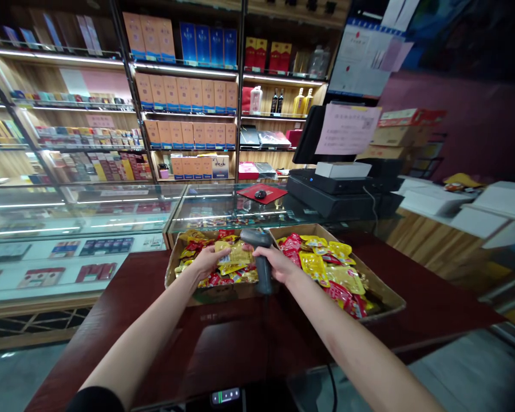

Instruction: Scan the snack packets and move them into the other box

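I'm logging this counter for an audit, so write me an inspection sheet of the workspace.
Surface: dark red table, glossy.
Things in use: gold packet; grey scanner; left box and right box, both holding red and yellow packets.
Clutter: black mouse on red mat, on the glass counter.
Left hand: holding the gold packet.
Right hand: gripping the grey scanner.
Cables: black cable at the table's near edge; pale cable right of the mouse.
Surroundings: lit shelves; monitor with pink paper.

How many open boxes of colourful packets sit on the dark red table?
2. The left box is beneath the left hand, which holds a gold packet; the right box sits alongside, partly covered by the right arm. No others show there.
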Action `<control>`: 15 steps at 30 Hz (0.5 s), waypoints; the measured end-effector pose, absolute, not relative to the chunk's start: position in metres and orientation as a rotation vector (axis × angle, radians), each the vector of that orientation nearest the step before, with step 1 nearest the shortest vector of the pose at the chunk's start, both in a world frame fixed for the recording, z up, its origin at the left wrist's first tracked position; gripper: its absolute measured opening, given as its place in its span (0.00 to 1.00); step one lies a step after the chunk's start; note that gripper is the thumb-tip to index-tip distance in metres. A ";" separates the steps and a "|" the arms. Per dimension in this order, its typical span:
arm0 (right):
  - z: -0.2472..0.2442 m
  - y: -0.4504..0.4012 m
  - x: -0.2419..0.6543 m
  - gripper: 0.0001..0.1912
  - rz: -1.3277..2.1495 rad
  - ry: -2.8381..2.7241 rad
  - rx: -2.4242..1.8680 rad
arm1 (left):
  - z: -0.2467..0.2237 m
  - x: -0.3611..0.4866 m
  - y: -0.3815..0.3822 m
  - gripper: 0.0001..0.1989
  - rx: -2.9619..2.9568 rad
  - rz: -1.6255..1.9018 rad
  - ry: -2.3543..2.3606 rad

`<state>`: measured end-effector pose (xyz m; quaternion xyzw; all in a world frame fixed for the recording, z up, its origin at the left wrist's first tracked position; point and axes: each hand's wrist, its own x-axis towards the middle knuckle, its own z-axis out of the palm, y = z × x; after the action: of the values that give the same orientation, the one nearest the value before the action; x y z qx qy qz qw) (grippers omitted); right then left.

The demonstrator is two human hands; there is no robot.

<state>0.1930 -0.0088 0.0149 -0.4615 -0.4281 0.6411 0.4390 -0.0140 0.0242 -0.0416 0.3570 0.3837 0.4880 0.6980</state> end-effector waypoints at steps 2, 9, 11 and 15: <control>0.012 -0.008 0.194 0.15 1.612 -1.051 -1.094 | -0.038 -0.016 0.024 0.13 0.775 1.068 0.860; 0.002 -0.011 0.207 0.20 1.605 -1.108 -1.068 | -0.036 -0.030 0.024 0.13 0.862 0.944 0.892; 0.003 -0.015 0.206 0.19 1.574 -1.145 -1.064 | -0.039 -0.033 0.026 0.15 0.892 0.923 0.886; 0.002 -0.019 0.204 0.17 1.554 -1.154 -1.031 | -0.044 -0.035 0.028 0.17 0.911 0.953 0.888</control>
<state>0.2043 -0.0195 0.0024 -0.4181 -0.4683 0.6303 0.4568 -0.0346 0.0283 -0.0440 0.4092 0.3987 0.4280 0.7003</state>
